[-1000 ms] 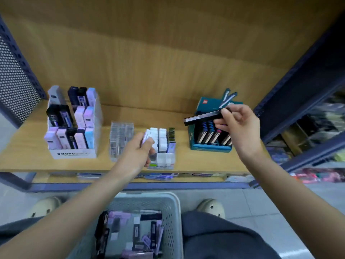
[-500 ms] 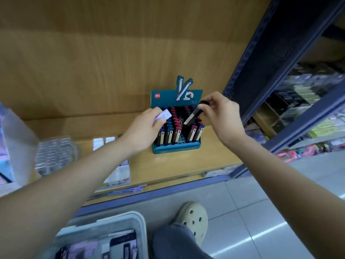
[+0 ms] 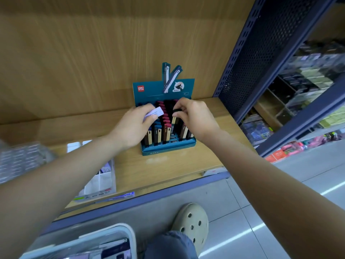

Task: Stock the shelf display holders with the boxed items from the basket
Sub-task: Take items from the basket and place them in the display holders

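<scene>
Lower left of the frame, the basket (image 3: 108, 229) shows boxed items inside. Above it, a white holder (image 3: 101, 181) stands on the wooden shelf (image 3: 168, 165). The left hand (image 3: 134, 126) has its fingers curled round a small pale box (image 3: 156, 113) at the left edge of the teal display holder (image 3: 168, 148), mid-frame. The right hand (image 3: 195, 117) pinches the top of a black boxed item (image 3: 177, 110) between thumb and fingertips. The item stands in the holder's right rows, among the upright packs.

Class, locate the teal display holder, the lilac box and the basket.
teal display holder (image 3: 168, 147): head view, front wall.
lilac box (image 3: 156, 111): head view, pale end.
basket (image 3: 112, 228): head view, rim.
</scene>
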`<action>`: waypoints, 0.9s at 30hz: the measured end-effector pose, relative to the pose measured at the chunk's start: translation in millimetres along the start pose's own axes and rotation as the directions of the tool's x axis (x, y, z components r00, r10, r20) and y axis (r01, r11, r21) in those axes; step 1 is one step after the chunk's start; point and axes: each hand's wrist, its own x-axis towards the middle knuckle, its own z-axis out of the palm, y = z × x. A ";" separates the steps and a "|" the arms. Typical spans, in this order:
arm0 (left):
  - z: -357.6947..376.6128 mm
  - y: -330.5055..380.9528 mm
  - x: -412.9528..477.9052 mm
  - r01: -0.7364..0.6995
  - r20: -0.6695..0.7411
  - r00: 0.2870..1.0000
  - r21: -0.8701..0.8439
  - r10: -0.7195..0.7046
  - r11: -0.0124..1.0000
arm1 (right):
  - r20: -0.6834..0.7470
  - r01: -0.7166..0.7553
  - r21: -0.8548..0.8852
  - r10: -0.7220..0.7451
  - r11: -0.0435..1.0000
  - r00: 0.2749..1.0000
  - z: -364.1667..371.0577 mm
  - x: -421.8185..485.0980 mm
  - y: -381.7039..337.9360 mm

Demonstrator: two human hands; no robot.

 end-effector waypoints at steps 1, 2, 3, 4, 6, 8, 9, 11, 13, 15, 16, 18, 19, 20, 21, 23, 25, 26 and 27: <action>1.1 -0.3 1.1 -0.006 -0.011 1.000 0.002 0.006 1.000 | -0.002 -0.006 0.006 0.006 1.000 1.000 1.8 0.2 1.7; 2.4 -0.5 1.9 -0.012 -0.021 1.000 0.005 0.012 1.000 | -0.008 -0.012 0.018 0.012 1.000 1.000 2.8 0.2 3.0; 3.8 -0.6 2.8 -0.017 -0.030 0.999 0.007 0.017 1.000 | -0.015 -0.013 0.029 0.013 0.999 1.000 3.3 0.3 4.1; 5.1 -0.7 3.7 -0.020 -0.040 0.999 0.010 0.020 1.000 | -0.020 -0.007 0.033 0.007 0.999 1.000 3.5 0.5 4.8; 8.4 -1.2 5.2 -0.020 -0.053 0.998 0.004 0.020 1.000 | -0.014 0.014 0.022 -0.013 1.000 1.000 3.2 0.2 6.1; 11.4 -2.6 6.1 -0.022 -0.061 0.998 -0.006 0.021 1.000 | -0.004 0.033 0.016 -0.033 0.999 0.999 2.6 -0.7 7.6; 12.5 -3.3 6.3 -0.021 -0.065 0.998 -0.010 0.021 1.000 | 0.000 0.042 0.018 -0.042 0.999 0.999 2.2 -1.4 8.4; 13.5 -4.6 6.4 -0.016 -0.076 0.997 -0.016 0.015 1.000 | 0.007 0.052 0.020 -0.052 0.998 0.999 2.3 -3.1 9.8; 14.0 -5.4 6.3 -0.013 -0.088 0.996 -0.025 0.010 1.000 | 0.013 0.055 0.028 -0.055 0.998 0.998 3.2 -4.4 10.9; 14.5 -5.8 6.2 -0.013 -0.093 0.996 -0.027 0.010 1.000 | 0.019 0.063 0.036 -0.064 0.997 0.998 3.7 -5.2 10.4; 14.7 -6.1 6.1 -0.013 -0.096 0.995 -0.025 0.011 1.000 | 0.020 0.068 0.040 -0.068 0.997 0.997 3.7 -5.4 10.0; 15.1 -6.0 6.2 -0.014 -0.106 0.994 -0.022 0.011 1.000 | 0.015 0.062 0.062 -0.063 0.996 0.998 3.7 -5.3 10.3; 15.1 -5.5 6.6 -0.013 -0.112 0.994 -0.022 0.010 1.000 | 0.010 0.056 0.072 -0.056 0.996 0.998 3.5 -5.3 10.2; 14.9 -5.2 6.8 -0.010 -0.117 0.993 -0.023 0.007 1.000 | 0.008 0.053 0.072 -0.053 0.996 0.999 3.9 -5.1 9.4; 14.7 -4.7 7.0 -0.006 -0.120 0.993 -0.024 0.003 1.000 | 0.013 0.053 0.059 -0.054 0.997 0.998 4.9 -4.2 8.8; 14.7 -3.8 7.1 0.000 -0.123 0.992 -0.023 -0.003 1.000 | 0.054 0.076 0.000 -0.076 0.997 0.996 8.0 -2.1 6.9; 15.0 -3.6 6.9 0.002 -0.124 0.992 -0.023 -0.005 1.000 | 0.094 0.099 -0.068 -0.093 0.993 0.991 10.0 -1.1 4.8; 15.0 -3.8 6.9 0.003 -0.123 0.992 -0.024 -0.006 1.000 | 0.090 0.113 -0.102 -0.104 0.988 0.991 10.7 -0.7 5.5; 14.7 -4.2 6.8 0.004 -0.121 0.993 -0.025 -0.007 1.000 | 0.077 0.131 -0.143 -0.121 0.981 0.990 11.3 -0.4 7.0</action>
